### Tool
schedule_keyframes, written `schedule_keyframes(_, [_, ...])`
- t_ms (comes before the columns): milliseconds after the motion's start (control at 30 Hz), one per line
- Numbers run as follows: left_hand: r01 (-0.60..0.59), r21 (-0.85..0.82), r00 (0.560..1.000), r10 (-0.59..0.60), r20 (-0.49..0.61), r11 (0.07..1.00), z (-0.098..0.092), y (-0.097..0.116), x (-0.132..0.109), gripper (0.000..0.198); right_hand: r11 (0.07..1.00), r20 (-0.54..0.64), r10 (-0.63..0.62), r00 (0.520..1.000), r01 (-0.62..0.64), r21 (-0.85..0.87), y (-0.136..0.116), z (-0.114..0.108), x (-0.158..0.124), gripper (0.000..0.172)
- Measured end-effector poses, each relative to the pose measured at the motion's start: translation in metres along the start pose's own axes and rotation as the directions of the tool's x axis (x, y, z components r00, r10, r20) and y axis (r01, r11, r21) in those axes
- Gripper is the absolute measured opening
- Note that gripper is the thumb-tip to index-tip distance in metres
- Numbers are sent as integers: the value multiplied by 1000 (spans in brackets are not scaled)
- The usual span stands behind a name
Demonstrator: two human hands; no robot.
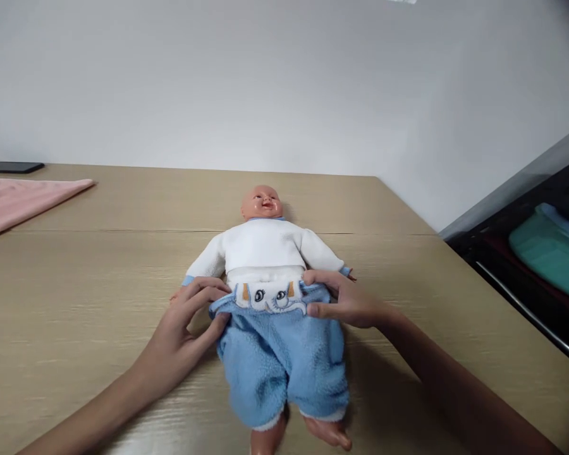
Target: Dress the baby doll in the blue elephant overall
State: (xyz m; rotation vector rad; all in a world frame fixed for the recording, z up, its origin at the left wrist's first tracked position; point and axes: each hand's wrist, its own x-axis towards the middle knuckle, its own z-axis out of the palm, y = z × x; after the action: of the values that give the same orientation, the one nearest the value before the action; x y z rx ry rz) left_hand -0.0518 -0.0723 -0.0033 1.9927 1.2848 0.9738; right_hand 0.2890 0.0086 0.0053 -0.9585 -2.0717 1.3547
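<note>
A baby doll (262, 203) lies on its back in the middle of a wooden table (99, 284), head away from me. It wears a white top (263, 248) and fluffy blue trousers (279, 360) with an elephant face on the waistband. My left hand (189, 322) pinches the waistband at the doll's right hip. At the other hip my right hand (344, 300) grips the same waistband. Both hands are closed on the fabric. The doll's bare feet stick out near the table's front.
A folded pink cloth (19, 199) lies at the far left of the table, with a dark phone (12, 167) behind it. To the right stands a black rack (526, 278) holding a teal item (550, 253). A white wall rises behind.
</note>
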Motion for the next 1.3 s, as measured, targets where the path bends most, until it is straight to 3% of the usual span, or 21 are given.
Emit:
schedule_keyframes(100, [17, -43, 998, -19, -55, 999, 3, -3, 2, 14, 991, -225, -126, 966, 131, 7, 1, 13, 0, 30])
schedule_keyframes(200, [82, -120, 995, -88, -53, 989, 5, -8, 11, 20, 995, -418, -89, 904, 97, -4, 3, 28, 6, 24])
schedule_keyframes(333, [229, -208, 973, -224, 45, 951, 5, -21, 37, 36, 997, -507, 75, 859, -57, 50, 9, 34, 22, 30])
schedule_keyframes(500, [280, -314, 958, -247, 143, 907, 8, -33, 67, 46, 994, -525, 101, 845, -63, 89, 19, 30, 43, 32])
schedule_keyframes(600, [247, -362, 969, -220, 113, 899, 11, -39, 68, 41, 996, -483, 91, 871, -68, 65, 21, 25, 39, 33])
schedule_keyframes(700, [188, -342, 981, -158, 112, 921, 6, -50, 60, 35, 996, -333, 88, 939, -92, 6, 21, 10, 24, 31])
schedule_keyframes(767, [131, -282, 980, -81, 180, 950, -5, -59, 56, 33, 994, -217, 98, 971, -106, -25, 20, -5, 12, 25])
schedule_keyframes(867, [81, -235, 945, 1, 328, 969, -25, -71, 53, 33, 993, -25, 85, 996, -86, -84, 18, -26, -1, 21])
schedule_keyframes(933, [77, -209, 922, 10, 386, 975, -34, -77, 53, 47, 989, 76, 62, 995, -51, -136, 16, -33, -4, 28])
schedule_keyframes(1000, [91, -174, 908, -10, 419, 981, -37, -79, 53, 73, 986, 89, 48, 995, -33, -160, 18, -31, -4, 26])
schedule_keyframes(1067, [137, -192, 903, -43, 426, 972, -34, -78, 53, 81, 993, 36, 59, 998, -55, -107, 22, -22, -2, 24])
schedule_keyframes(1167, [215, -338, 916, -70, 394, 916, -24, -72, 54, 57, 988, -137, 134, 982, -122, 92, 36, 2, 4, 32])
schedule_keyframes(1200, [235, -393, 924, -78, 375, 889, -21, -69, 55, 49, 970, -237, 189, 953, -143, 199, 42, 10, 6, 33])
schedule_keyframes(1300, [304, -505, 931, -140, 337, 808, -13, -61, 57, 40, 867, -459, 381, 802, -138, 478, 54, 33, 12, 32])
